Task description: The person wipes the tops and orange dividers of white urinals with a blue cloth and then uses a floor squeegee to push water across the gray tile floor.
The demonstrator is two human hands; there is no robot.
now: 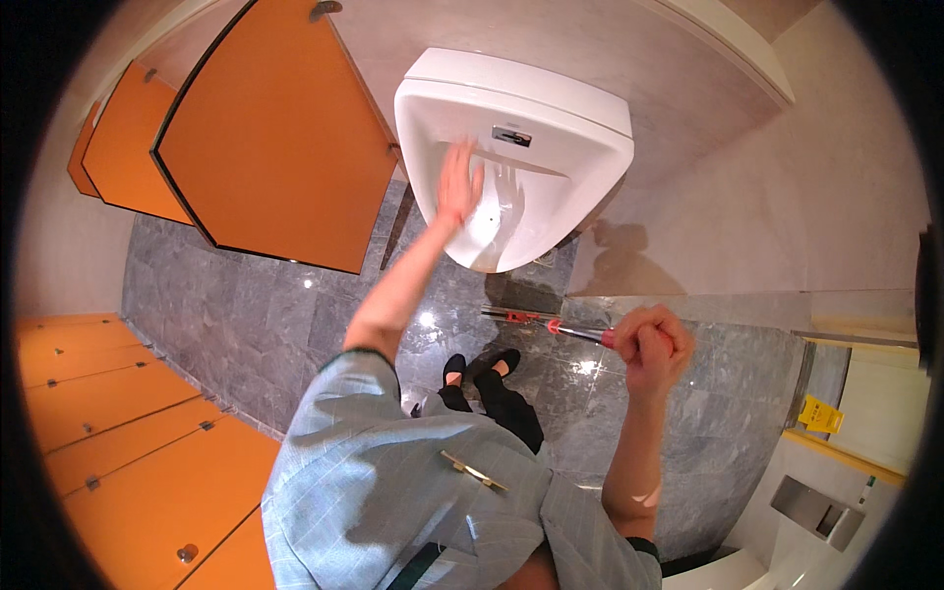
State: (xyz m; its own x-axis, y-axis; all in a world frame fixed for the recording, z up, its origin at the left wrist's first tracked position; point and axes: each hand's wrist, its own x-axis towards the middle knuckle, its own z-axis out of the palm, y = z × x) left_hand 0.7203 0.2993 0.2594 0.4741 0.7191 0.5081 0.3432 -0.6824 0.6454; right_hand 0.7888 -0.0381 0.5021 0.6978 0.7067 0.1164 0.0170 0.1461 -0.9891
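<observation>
My left hand reaches out over the bowl of a white wall-mounted urinal. Its fingers are stretched out and hold nothing, and slight blur hides whether they touch the ceramic. A small metal sensor plate sits on the urinal's upper back, just right of my fingertips. My right hand is wrapped around the red grip of a long-handled floor mop or squeegee. Its metal pole runs down to a flat head with red fittings by the floor, below the urinal.
An orange partition panel juts from the wall left of the urinal. Orange cubicle doors line the lower left. Grey tiles cover the shiny floor. A yellow floor sign and a metal wall dispenser are at right.
</observation>
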